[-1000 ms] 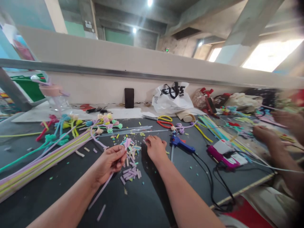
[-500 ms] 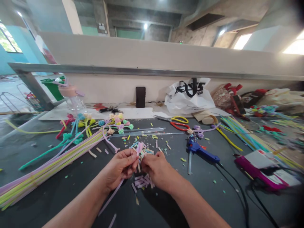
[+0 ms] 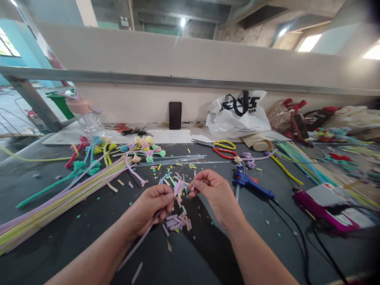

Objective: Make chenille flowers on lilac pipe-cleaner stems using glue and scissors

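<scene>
My left hand [image 3: 158,202] pinches a long lilac pipe cleaner [image 3: 135,250], with a bunch of short lilac pieces [image 3: 178,187] standing up at its top by the fingertips. To the right, my right hand [image 3: 209,190] is apart from the bunch, thumb and fingers closed on what looks like a short pale lilac pipe cleaner piece [image 3: 192,189]. Below and between the hands lies a loose heap of cut lilac pieces [image 3: 177,222]. More short cuttings in mixed colours are scattered just behind the fingertips.
Long pipe cleaners [image 3: 68,198] lie bundled at left, near finished flower shapes [image 3: 147,147]. Scissors [image 3: 221,147], a blue glue gun [image 3: 253,186] with its cord and a magenta box [image 3: 326,211] are on the right. A phone [image 3: 175,115] and white bag [image 3: 239,114] stand at the back.
My right hand has moved up and right, away from the lilac bunch, and its fingertips now show. My left hand keeps its hold on the pipe cleaner. The view has tilted slightly down.
</scene>
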Action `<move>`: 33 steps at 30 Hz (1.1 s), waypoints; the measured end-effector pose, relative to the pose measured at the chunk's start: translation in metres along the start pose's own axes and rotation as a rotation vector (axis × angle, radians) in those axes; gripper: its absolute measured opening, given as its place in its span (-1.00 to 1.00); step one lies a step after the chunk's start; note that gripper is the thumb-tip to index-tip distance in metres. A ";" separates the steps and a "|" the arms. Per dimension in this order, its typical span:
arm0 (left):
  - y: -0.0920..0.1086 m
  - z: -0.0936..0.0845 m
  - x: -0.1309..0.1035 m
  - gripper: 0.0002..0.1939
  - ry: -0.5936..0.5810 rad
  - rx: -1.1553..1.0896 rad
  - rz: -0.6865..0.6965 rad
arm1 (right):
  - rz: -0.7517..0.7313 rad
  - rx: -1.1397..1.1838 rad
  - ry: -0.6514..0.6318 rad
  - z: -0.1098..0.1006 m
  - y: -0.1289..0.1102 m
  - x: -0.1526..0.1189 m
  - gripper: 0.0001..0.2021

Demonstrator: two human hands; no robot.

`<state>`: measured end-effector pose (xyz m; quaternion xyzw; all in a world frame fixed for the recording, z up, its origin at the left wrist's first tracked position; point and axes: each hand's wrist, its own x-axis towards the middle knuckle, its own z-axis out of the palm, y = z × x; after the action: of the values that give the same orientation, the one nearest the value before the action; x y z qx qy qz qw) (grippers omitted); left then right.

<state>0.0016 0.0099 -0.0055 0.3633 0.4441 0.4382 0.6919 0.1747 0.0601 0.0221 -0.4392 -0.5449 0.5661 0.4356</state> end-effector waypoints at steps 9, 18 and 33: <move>-0.003 0.007 0.000 -0.76 0.021 0.163 -0.033 | -0.259 -0.337 -0.040 -0.002 -0.002 -0.004 -0.93; -0.005 0.005 0.000 -0.77 0.024 0.201 -0.039 | -0.257 -0.407 -0.061 0.003 0.002 -0.002 -0.92; -0.005 0.005 0.001 -0.79 0.040 0.239 -0.012 | -0.113 -0.413 -0.047 0.008 0.007 -0.002 -0.96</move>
<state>0.0078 0.0086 -0.0089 0.4317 0.5088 0.3852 0.6374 0.1673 0.0563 0.0155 -0.4747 -0.6832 0.4269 0.3546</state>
